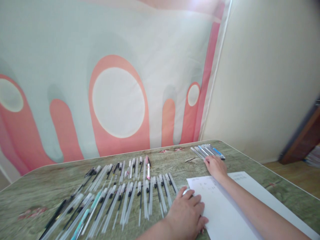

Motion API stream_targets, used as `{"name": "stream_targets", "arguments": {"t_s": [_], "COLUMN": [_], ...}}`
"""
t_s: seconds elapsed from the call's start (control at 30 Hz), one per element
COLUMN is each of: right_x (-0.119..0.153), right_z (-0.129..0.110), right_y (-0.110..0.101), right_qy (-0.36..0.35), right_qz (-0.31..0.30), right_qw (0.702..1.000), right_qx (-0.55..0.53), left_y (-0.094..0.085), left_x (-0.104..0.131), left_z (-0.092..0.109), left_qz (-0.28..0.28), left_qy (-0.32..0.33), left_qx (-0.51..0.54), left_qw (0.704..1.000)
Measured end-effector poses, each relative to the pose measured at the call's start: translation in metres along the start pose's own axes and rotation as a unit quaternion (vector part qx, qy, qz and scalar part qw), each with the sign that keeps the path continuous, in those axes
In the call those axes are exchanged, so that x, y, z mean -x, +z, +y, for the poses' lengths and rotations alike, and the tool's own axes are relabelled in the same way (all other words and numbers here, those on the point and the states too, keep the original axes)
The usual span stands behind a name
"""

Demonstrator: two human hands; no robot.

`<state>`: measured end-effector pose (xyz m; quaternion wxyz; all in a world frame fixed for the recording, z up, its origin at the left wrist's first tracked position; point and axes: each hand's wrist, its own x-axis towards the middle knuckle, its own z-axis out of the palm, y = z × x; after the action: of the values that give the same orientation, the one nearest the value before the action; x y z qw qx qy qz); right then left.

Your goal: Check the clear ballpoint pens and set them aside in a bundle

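My right hand (216, 166) reaches across to a row of pens (205, 151) at the far right of the table. Its fingers are drawn together over the near ends of those pens, which are mostly clear and grey with some blue. My left hand (187, 213) rests palm down at the left edge of the white paper (215, 203), fingers slightly bent and apart. A small pale, shiny thing (185, 191) shows beside its index finger; its kind is unclear. Left of that hand lie many loose pen parts, among them clear barrels (110, 213) with dark refills.
A second row of pen parts (102, 176) lies farther back, with a pink-and-white pen (148, 170) at its right end. Teal pens (81, 223) lie at the front left. Behind the wood-patterned table (170, 160) hangs a pink and grey-green cloth (120, 40).
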<state>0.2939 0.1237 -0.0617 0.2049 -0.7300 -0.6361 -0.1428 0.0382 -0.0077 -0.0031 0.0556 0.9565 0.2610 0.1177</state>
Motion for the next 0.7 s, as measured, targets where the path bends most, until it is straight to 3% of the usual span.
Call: {"name": "stream_targets", "arguments": {"t_s": [0.7], "right_x": [-0.0003], "right_z": [-0.005], "right_y": [-0.009], "right_qy": [0.003], "right_qz": [0.016], "right_qw": [0.998], "right_qx": [0.056], "left_y": [-0.0023], "left_x": [0.0002], "left_z": [0.0015], "left_qz": [-0.01], "left_qy": [-0.007], "left_qx": [0.006], "left_qw": [1.0]}}
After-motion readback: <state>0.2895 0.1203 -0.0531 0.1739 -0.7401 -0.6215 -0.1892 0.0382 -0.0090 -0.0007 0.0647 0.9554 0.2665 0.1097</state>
